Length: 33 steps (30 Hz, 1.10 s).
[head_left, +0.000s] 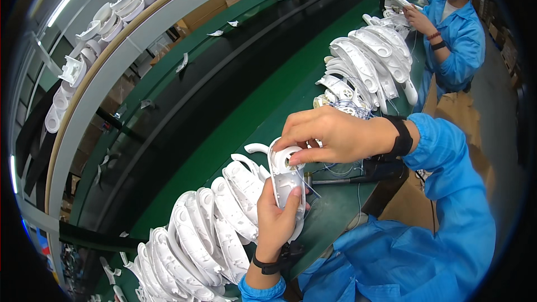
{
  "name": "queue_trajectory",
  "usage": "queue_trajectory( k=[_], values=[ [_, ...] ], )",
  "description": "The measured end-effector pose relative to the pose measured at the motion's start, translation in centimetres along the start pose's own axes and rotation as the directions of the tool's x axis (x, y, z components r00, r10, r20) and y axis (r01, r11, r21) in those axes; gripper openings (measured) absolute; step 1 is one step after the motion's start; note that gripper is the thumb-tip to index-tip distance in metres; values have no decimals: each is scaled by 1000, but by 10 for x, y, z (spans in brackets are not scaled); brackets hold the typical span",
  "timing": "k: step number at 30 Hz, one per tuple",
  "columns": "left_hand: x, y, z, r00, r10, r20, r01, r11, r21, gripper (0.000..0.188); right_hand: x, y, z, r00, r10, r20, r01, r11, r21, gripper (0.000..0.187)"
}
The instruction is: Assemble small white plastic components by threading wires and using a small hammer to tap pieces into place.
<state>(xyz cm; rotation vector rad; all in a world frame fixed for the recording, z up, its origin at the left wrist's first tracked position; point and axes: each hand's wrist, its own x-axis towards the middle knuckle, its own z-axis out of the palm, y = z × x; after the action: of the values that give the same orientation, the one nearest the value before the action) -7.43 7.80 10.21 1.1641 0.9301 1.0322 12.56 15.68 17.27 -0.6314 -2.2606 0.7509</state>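
Note:
My left hand (pixel 275 218) is closed around the lower part of a white plastic housing shell (pixel 286 182), holding it tilted above the bench edge. At the shell's upper end sits a round white part (pixel 284 160) with a hole in its middle. My right hand (pixel 333 136) reaches over from the right, thumb and fingers closed on that round part. Thin wires (pixel 315 192) trail from the shell. A dark tool with a metal shaft (pixel 338 181) lies just right of the shell, under my right wrist.
White shells (pixel 193 235) are stacked in a row at left; another heap (pixel 369 61) with wired parts lies farther right. Beyond runs a dark conveyor belt (pixel 184 112). A raised shelf (pixel 95 86) carries more white parts. A co-worker in blue (pixel 464 39) stands at far right.

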Motion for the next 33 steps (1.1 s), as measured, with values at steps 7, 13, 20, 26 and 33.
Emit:
queue_trajectory(
  k=[7, 13, 20, 26, 33],
  values=[
    [1, -4, 4, 998, 50, -25, -49, 997, 56, 21, -5, 7, 13, 951, -230, -207, 160, 938, -307, 35],
    [-3, -4, 5, 997, 56, -43, -49, 988, 144, 23, -10, 0, 17, 976, 218, -2, -215, 963, 163, 38],
    [-4, -4, 6, 999, 47, 18, -49, 971, 236, 28, -17, 11, 23, 972, 234, -21, -213, 916, 339, 39],
    [-6, -3, 8, 1000, 27, 1, -27, 987, 157, 24, -23, 8, 28, 970, 243, -25, -227, 935, 273, 44],
    [-6, -6, 10, 1000, -8, 21, 5, 988, 152, 24, -28, 15, 30, 958, 283, 56, -286, 907, 310, 43]
  ],
)
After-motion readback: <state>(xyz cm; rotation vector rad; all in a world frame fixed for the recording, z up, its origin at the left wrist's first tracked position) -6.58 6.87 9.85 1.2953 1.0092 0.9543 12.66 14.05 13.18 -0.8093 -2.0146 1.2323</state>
